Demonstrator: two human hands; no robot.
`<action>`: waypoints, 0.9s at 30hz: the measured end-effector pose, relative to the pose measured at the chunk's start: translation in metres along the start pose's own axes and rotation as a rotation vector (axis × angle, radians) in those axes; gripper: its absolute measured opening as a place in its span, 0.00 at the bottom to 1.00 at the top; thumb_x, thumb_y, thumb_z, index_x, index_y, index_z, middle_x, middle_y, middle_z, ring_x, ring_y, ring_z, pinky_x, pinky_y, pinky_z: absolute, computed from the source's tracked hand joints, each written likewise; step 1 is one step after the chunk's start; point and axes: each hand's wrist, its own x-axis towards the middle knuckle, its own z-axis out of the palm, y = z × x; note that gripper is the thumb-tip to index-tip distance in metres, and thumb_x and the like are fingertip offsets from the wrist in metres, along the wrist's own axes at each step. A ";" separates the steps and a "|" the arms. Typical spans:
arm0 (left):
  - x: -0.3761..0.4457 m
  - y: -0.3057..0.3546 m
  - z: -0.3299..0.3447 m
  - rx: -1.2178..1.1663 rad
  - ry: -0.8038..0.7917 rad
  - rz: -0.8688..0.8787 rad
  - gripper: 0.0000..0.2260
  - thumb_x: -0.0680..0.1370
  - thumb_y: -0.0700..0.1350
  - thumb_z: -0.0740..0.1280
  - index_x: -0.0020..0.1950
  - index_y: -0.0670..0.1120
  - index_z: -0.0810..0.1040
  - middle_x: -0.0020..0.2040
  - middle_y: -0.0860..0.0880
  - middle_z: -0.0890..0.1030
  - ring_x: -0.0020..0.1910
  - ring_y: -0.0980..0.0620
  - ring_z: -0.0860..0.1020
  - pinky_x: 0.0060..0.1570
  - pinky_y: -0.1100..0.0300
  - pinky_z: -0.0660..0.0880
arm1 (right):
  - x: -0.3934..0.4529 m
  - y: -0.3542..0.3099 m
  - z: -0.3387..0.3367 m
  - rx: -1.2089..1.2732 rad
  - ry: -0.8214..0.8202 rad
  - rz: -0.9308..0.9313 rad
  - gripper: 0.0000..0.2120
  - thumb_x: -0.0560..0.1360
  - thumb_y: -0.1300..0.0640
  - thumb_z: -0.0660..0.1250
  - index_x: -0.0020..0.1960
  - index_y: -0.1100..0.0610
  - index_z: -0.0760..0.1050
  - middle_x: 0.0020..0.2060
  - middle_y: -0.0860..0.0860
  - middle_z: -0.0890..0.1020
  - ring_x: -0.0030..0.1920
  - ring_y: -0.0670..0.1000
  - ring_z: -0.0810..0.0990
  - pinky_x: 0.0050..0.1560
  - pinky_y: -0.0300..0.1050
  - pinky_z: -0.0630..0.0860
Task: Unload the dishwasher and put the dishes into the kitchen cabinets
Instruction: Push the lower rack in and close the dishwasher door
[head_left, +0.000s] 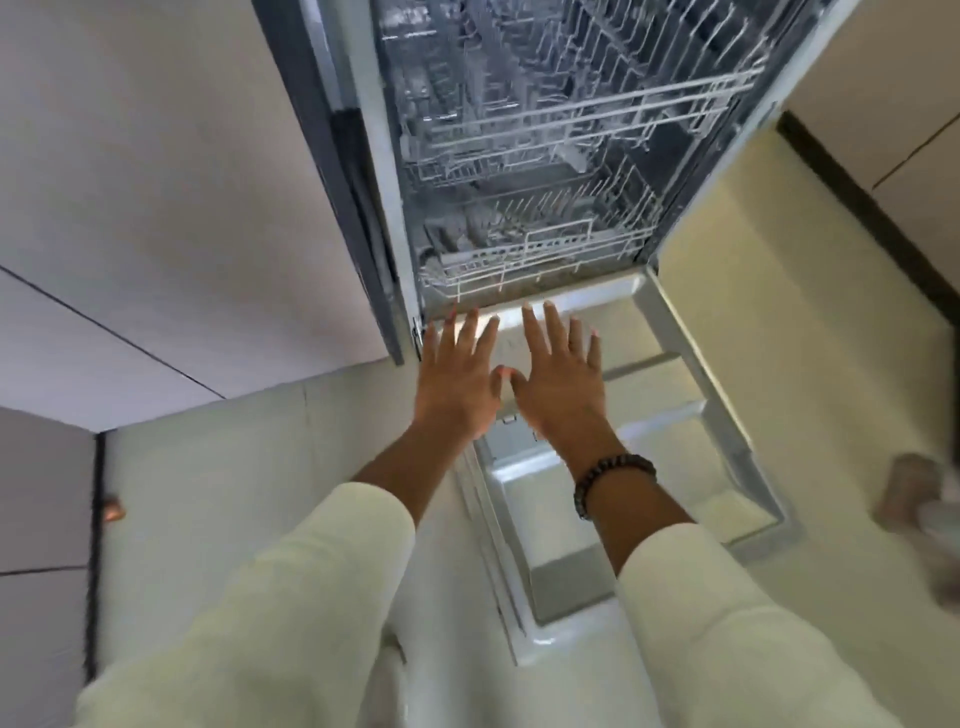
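Dishwasher stands open, its door folded down flat and the wire racks inside looking blurred. Both hands reach out over the door, left hand and right hand side by side, fingers straight and spread, thumbs nearly touching, holding nothing. A beaded bracelet circles the right wrist.

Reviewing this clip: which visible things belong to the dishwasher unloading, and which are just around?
Part of the job: dishwasher, open door, lower rack, upper rack, left hand, right hand.

Just around: bead bracelet, floor, cabinet panel.
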 end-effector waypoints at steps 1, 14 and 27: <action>-0.007 0.009 -0.014 -0.009 -0.025 -0.012 0.28 0.83 0.59 0.51 0.80 0.52 0.49 0.81 0.48 0.49 0.79 0.44 0.46 0.77 0.43 0.46 | -0.013 0.005 -0.014 0.002 0.002 -0.003 0.35 0.82 0.40 0.50 0.80 0.49 0.33 0.80 0.52 0.39 0.79 0.59 0.43 0.77 0.61 0.44; -0.039 0.238 -0.026 -0.851 -0.202 -0.427 0.08 0.80 0.46 0.65 0.56 0.46 0.80 0.54 0.50 0.82 0.52 0.53 0.80 0.52 0.61 0.73 | -0.103 0.187 -0.061 0.759 -0.102 0.262 0.16 0.79 0.50 0.64 0.66 0.50 0.73 0.61 0.51 0.77 0.59 0.53 0.77 0.61 0.49 0.74; -0.147 0.341 0.195 -1.832 -0.089 -1.704 0.13 0.81 0.53 0.63 0.57 0.43 0.74 0.50 0.44 0.77 0.48 0.48 0.78 0.52 0.55 0.74 | -0.157 0.313 0.174 1.494 -0.653 1.049 0.21 0.82 0.47 0.60 0.67 0.62 0.71 0.60 0.56 0.79 0.50 0.50 0.79 0.57 0.48 0.77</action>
